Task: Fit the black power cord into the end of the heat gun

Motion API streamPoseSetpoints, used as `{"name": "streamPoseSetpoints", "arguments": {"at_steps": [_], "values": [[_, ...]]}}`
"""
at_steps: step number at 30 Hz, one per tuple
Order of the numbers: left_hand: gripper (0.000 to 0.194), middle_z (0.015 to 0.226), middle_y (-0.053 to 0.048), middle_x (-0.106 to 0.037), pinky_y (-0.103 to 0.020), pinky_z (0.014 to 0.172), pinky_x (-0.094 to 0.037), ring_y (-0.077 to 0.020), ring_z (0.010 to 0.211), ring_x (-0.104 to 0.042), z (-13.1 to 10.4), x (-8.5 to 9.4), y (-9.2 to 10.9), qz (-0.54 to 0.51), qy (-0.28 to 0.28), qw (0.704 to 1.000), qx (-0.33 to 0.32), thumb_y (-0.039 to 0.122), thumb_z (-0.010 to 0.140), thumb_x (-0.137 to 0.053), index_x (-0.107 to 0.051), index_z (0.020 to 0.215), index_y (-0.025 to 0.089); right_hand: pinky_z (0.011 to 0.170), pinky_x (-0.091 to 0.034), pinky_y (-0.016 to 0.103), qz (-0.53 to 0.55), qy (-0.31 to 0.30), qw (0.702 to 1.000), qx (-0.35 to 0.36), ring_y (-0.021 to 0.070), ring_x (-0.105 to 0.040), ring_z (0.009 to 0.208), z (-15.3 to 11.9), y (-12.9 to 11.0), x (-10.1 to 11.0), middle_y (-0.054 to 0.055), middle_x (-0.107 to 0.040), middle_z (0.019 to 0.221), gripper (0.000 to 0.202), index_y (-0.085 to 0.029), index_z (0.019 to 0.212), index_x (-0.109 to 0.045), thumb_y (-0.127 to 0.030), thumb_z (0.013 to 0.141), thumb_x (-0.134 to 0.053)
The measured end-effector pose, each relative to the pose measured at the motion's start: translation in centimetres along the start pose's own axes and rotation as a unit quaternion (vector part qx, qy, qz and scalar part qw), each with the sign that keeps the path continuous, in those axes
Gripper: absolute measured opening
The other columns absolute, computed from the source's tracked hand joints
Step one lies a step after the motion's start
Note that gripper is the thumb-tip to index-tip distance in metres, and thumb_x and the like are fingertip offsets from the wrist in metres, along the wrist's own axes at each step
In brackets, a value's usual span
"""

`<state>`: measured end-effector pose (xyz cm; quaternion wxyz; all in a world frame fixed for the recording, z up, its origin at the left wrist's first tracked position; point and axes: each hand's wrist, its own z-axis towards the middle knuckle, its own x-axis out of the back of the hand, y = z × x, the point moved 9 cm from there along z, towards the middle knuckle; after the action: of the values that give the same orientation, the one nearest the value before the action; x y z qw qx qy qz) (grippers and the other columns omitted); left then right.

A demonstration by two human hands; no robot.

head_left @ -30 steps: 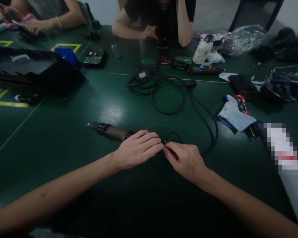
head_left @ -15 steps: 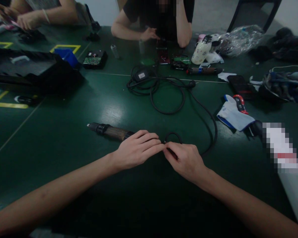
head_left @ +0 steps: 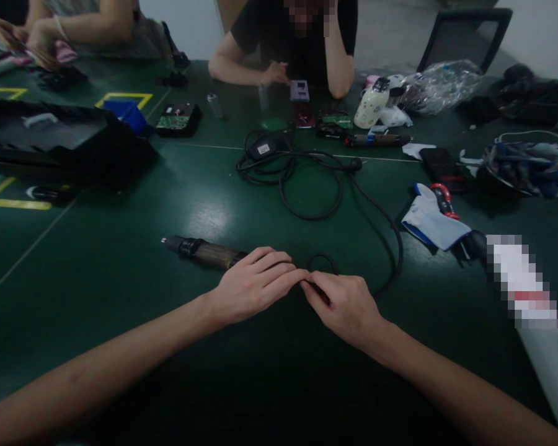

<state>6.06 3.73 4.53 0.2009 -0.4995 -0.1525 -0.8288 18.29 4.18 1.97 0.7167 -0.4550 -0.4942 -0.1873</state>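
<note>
A dark electric screwdriver (head_left: 214,254) lies on the green table (head_left: 134,285), its tip pointing left. My left hand (head_left: 258,282) is wrapped over its rear end, fingers together and reaching right. Beside those fingertips, my right hand (head_left: 346,303) pinches where the cable meets the tool; the pinched part is hidden by the fingers. From there the black cable (head_left: 397,248) loops behind my right hand and runs back to a coil with a power adapter (head_left: 263,146) and a plug (head_left: 355,164).
A black tray (head_left: 41,136) and blue box (head_left: 128,116) stand at the left. A person (head_left: 242,49) sits opposite; another works at the upper left. Right: a white-blue glove (head_left: 434,220), a phone (head_left: 441,167), a bowl of gloves (head_left: 525,164), a bottle (head_left: 372,106) and a second screwdriver (head_left: 380,140).
The view has tilted slightly, so the far objects sit a little lower. My hands have hardly moved on the tool and cable. The phone by the person opposite now shows a lit screen.
</note>
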Motion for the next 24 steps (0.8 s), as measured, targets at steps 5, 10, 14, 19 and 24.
{"name": "streamPoseSetpoints", "arguments": {"at_steps": [5,10,14,19,24], "values": [[0.039,0.124,-0.004,-0.07,-0.041,0.108,-0.044,-0.0205,0.121,-0.06,0.03,-0.23,0.13,0.004,-0.017,1.0,-0.003,0.021,0.101,-0.058,-0.055,0.14,0.02,0.065,-0.042,0.028,0.005,0.001,1.0,0.004,0.0133,-0.064,0.068,0.0,-0.06,0.07,0.002,-0.073,0.087,0.023,-0.018,0.103,-0.066,-0.03,0.108,-0.046],[0.041,0.125,-0.004,-0.069,-0.041,0.109,-0.043,-0.0202,0.121,-0.059,0.05,-0.14,0.31,-0.001,-0.02,1.0,-0.01,0.019,0.101,-0.057,-0.053,0.142,0.02,0.064,-0.041,0.029,-0.009,0.006,1.0,0.006,0.0142,-0.064,0.068,0.0,-0.08,0.1,0.002,-0.072,0.086,0.024,-0.018,0.101,-0.065,-0.031,0.108,-0.045],[0.037,0.121,-0.004,-0.071,-0.04,0.108,-0.045,-0.0194,0.116,-0.061,0.19,0.16,0.1,0.006,-0.003,1.0,0.002,0.023,0.101,-0.059,-0.056,0.137,0.018,0.066,-0.042,0.029,-0.005,0.004,1.0,0.005,0.0141,-0.066,0.069,0.0,-0.09,0.04,0.002,-0.072,0.085,0.024,-0.018,0.103,-0.065,-0.031,0.108,-0.046],[0.041,0.124,-0.005,-0.07,-0.041,0.109,-0.044,-0.02,0.12,-0.06,0.2,-0.12,0.35,0.002,-0.017,1.0,-0.011,0.022,0.101,-0.058,-0.053,0.142,0.02,0.064,-0.042,0.029,-0.009,0.006,1.0,0.009,0.0141,-0.064,0.067,-0.01,-0.11,0.19,0.003,-0.073,0.086,0.023,-0.017,0.099,-0.065,-0.029,0.107,-0.047],[0.04,0.123,-0.005,-0.07,-0.04,0.109,-0.044,-0.0198,0.118,-0.062,0.15,-0.09,0.26,0.0,-0.01,1.0,-0.004,0.023,0.1,-0.059,-0.055,0.14,0.019,0.064,-0.043,0.028,-0.004,-0.001,1.0,0.005,0.0137,-0.065,0.068,-0.02,-0.07,0.16,0.003,-0.073,0.087,0.024,-0.018,0.103,-0.066,-0.03,0.108,-0.046]]}}
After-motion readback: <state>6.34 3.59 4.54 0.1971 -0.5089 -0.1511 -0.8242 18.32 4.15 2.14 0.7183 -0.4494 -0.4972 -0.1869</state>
